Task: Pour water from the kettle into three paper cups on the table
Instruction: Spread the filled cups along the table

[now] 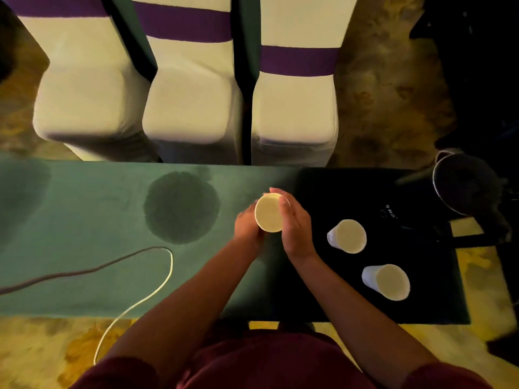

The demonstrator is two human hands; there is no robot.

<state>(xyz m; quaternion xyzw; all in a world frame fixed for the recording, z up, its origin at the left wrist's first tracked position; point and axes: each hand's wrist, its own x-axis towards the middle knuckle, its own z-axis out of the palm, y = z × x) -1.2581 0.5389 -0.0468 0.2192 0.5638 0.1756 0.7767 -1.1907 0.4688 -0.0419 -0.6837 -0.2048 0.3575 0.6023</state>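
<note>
A white paper cup is held above the green table between my left hand and my right hand, both wrapped around its sides. Two more paper cups stand on the dark right part of the table, one nearer the middle and one closer to the front edge. A dark kettle sits at the far right end, dimly lit, its lid and spout hard to make out.
A large dark wet patch marks the tablecloth left of my hands. A cable loops across the table's left side and down over the front edge. Three white-covered chairs with purple bands stand close behind the table.
</note>
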